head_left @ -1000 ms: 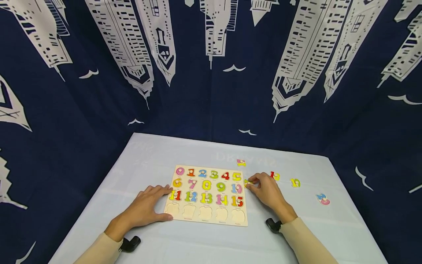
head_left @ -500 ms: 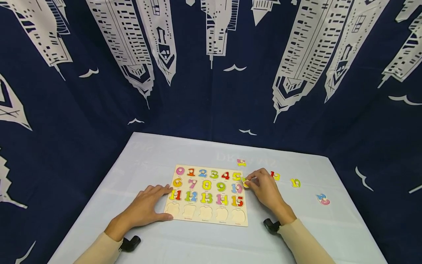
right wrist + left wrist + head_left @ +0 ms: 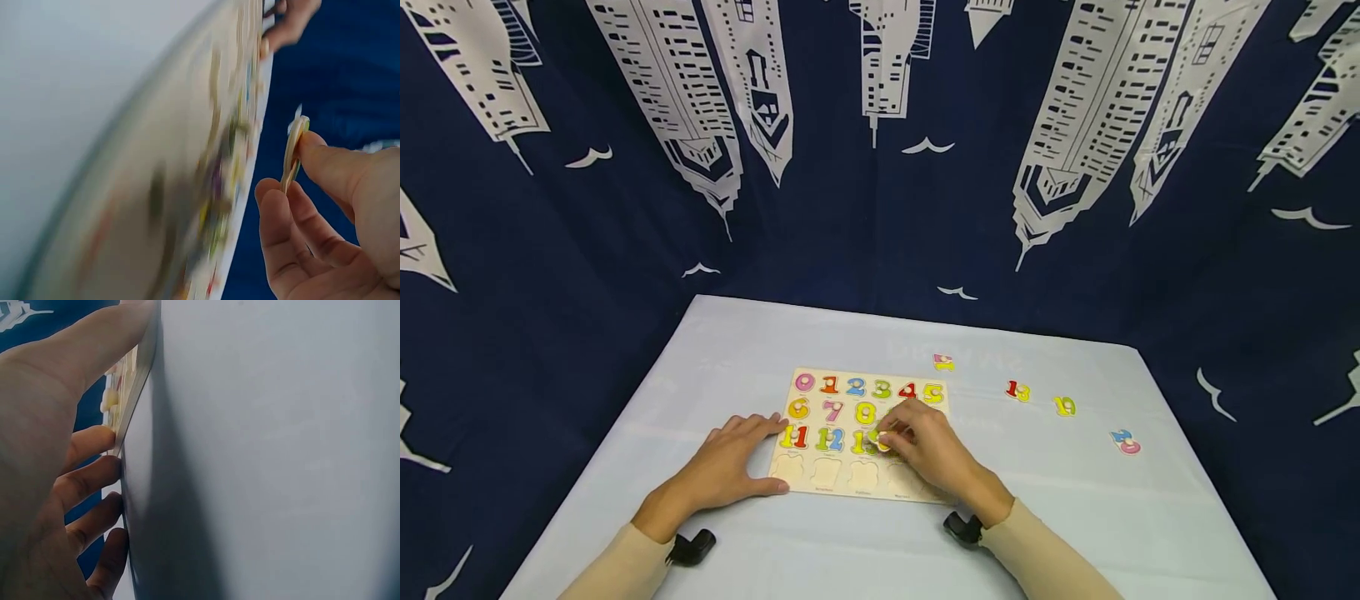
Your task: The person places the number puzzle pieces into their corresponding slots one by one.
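A pale wooden number puzzle board (image 3: 845,482) lies on the table, its top three rows filled with coloured knobbed numbers. Its bottom row shows bare recesses, partly covered by my right hand. My left hand (image 3: 726,462) rests at the board's left edge, thumb at the near corner and fingers spread along the side. Over the board's middle right, my right hand (image 3: 934,448) pinches a number puzzle piece (image 3: 877,439) between thumb and fingers. The right wrist view shows that piece (image 3: 294,150) edge-on and raised off the board; its number cannot be read.
Loose number pieces lie beyond and right of the board: a pink-and-yellow one (image 3: 943,362), a red-and-yellow one (image 3: 1017,391), a yellow-green one (image 3: 1064,406) and a blue-and-pink 20 (image 3: 1125,442). A dark blue printed cloth (image 3: 850,225) surrounds the white table (image 3: 865,550).
My right hand has carried the puzzle piece left from beside the board's right edge to above its middle right. The left hand stays at the board's edge. The head view has shifted slightly.
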`<state>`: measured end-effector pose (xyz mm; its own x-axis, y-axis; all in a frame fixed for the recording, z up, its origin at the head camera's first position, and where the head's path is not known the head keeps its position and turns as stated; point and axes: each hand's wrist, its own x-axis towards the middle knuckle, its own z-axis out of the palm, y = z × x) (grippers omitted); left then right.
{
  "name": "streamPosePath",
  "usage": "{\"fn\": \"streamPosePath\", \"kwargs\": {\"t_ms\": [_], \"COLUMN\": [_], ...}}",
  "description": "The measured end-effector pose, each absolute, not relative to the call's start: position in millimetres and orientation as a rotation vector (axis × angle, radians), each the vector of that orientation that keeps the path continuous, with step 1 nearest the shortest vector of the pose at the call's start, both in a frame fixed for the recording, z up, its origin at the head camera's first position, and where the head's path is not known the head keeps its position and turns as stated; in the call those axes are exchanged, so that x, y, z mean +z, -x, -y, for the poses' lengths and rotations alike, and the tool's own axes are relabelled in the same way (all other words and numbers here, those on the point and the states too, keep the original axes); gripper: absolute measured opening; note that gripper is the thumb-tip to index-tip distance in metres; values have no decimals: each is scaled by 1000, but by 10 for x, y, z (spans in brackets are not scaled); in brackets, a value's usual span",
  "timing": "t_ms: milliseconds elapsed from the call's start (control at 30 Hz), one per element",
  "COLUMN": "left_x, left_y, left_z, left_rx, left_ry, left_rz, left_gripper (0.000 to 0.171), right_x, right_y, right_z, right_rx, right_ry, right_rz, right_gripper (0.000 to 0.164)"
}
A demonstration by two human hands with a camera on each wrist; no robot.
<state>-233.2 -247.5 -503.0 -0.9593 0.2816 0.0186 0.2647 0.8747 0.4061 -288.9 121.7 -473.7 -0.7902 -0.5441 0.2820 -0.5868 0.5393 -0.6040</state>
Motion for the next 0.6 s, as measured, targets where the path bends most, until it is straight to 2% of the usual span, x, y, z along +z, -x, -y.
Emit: {"fn": "streamPosePath", "kwargs": {"t_ms": [333,600], "left_x": [-5038,-5013], "left_y": [2333,2344], "left_z": [2541,2573], "left_rx": [670,735], "left_ry": [-491,-541], "left_rz": [-2980,-2944], "left_gripper": [102,100], "right_x": [-4749,-4804], "right_y": [2781,2753], "right_z": [-345,16], "right_rx": [940,717], "right_ry": [-1364,-1345], "right_rz": [2722,2799], "right_gripper": [7,10]}}
